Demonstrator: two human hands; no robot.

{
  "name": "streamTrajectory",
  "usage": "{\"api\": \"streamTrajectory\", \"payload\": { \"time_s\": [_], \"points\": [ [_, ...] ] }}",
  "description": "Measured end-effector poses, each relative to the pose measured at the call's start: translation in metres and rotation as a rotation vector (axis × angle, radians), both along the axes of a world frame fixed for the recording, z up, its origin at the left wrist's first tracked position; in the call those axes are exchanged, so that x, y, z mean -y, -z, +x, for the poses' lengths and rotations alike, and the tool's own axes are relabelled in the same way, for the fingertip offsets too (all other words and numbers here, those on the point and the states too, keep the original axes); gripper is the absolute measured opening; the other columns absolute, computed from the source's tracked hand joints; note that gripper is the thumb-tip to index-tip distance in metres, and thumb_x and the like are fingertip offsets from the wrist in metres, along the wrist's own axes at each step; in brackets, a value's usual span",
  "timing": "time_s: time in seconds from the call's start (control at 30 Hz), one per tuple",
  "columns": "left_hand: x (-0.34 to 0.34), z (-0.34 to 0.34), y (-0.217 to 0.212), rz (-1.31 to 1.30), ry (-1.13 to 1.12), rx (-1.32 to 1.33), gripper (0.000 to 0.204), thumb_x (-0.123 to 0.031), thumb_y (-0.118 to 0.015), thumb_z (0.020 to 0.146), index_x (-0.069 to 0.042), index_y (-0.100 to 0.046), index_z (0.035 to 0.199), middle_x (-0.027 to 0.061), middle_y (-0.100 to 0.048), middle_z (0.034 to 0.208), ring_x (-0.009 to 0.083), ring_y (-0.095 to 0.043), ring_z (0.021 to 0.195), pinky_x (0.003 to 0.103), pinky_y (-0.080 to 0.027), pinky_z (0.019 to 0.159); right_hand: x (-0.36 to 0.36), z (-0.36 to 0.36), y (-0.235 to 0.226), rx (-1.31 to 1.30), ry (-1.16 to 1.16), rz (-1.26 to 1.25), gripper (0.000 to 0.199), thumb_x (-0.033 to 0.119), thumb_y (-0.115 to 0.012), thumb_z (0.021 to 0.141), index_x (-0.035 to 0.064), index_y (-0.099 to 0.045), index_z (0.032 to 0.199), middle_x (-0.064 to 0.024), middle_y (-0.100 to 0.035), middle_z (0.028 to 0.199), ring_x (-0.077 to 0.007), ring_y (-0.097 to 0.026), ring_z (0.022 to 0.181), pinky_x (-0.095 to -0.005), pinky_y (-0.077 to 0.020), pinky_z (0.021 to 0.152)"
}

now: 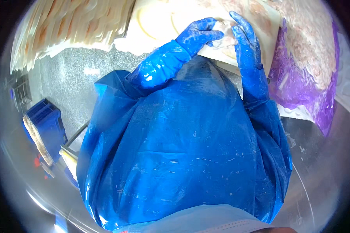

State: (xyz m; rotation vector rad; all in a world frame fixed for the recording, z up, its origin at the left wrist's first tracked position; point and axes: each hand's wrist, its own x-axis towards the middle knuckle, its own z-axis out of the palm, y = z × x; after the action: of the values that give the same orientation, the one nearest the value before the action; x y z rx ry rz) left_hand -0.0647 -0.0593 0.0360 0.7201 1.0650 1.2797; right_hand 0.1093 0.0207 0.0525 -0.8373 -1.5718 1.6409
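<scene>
- Nearest the camera: pale face mask edge (217, 222) at bottom, then a wide shiny blue plastic apron (175, 155) filling the centre; it covers the body front, prob. to keep wet product off clothing.
- Both arms run up from the apron in blue sleeves & gloves, meeting at the top centre over a white cutting board (159, 27).
- Left hand (198, 35): fingers curled down onto a pale piece of raw meat (224, 33), pressing or pinching its near edge; looks like a closed hold on it, though the fisheye bend & wet glare make the exact finger contact hard to read.
- Right hand (243, 37): fingers long and nearly straight, laid against the same piece from the right side, steadying it rather than wrapped round it, so flat and not clenched.
- The meat sits on the board's near edge, between the two hands, just ahead of the apron.
- Right of the board: purple plastic bag (299, 85), opened flat, with a heap of pinkish meat (315, 42) on it; bag acts as a liner under the pile.
- Far left top: a fanned stack of pale flat sheets (66, 27), overlapping like tiles.
- Lower left, on the speckled grey floor (70, 77): blue crate (46, 124) holding flat pale items on edge. No readable label seen on any package.
</scene>
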Motion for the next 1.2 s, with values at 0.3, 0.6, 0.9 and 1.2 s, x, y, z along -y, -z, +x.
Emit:
{"api": "streamTrajectory", "payload": {
  "time_s": [0.3,0.6,0.9,1.2],
  "points": [
    [0.059,-0.046,-0.034,-0.122,-0.104,0.123,0.033,-0.003,-0.069,0.090,-0.005,-0.064,0.123,0.0064,-0.068,0.112,0.0182,-0.066,0.108,0.032,-0.053,0.098,0.003,-0.015,-0.038,-0.020,-0.405,-0.192,0.050,0.010,-0.062,0.093,0.0039,-0.054,0.141,-0.0097,-0.057,0.142,-0.0196,-0.051,0.127,-0.0329,-0.0375,0.112],
    [0.087,-0.036,0.007,-0.158,-0.242,0.023,0.040,-0.014,-0.061,0.099,-0.005,-0.055,0.138,0.0107,-0.066,0.122,0.0246,-0.068,0.104,0.036,-0.057,0.089,-0.091,-0.047,0.024,0.016,-0.179,0.460,0.034,0.018,-0.052,0.103,-0.0004,-0.057,0.131,-0.0165,-0.063,0.124,-0.0297,-0.061,0.115,-0.0356,-0.0509,0.096],
    [0.004,-0.101,0.070,0.706,0.002,-1.649,0.039,-0.020,-0.053,0.096,-0.014,-0.062,0.133,0.0064,-0.057,0.145,0.0254,-0.051,0.136,0.043,-0.036,0.117,0.021,-0.051,0.071,0.987,-0.336,1.504,0.050,0.021,-0.071,0.089,0.0067,-0.061,0.136,-0.0171,-0.054,0.145,-0.0327,-0.053,0.132,-0.0460,-0.0423,0.110],
    [0.009,-0.074,0.037,0.661,0.132,-1.575,0.053,-0.021,-0.054,0.098,-0.004,-0.046,0.148,0.0182,-0.047,0.151,0.0342,-0.043,0.142,0.052,-0.029,0.118,0.045,-0.034,0.068,0.589,0.058,0.984,0.063,0.028,-0.073,0.086,0.0040,-0.056,0.142,-0.0164,-0.050,0.150,-0.0365,-0.044,0.140,-0.0509,-0.0257,0.120]
  ]
}}
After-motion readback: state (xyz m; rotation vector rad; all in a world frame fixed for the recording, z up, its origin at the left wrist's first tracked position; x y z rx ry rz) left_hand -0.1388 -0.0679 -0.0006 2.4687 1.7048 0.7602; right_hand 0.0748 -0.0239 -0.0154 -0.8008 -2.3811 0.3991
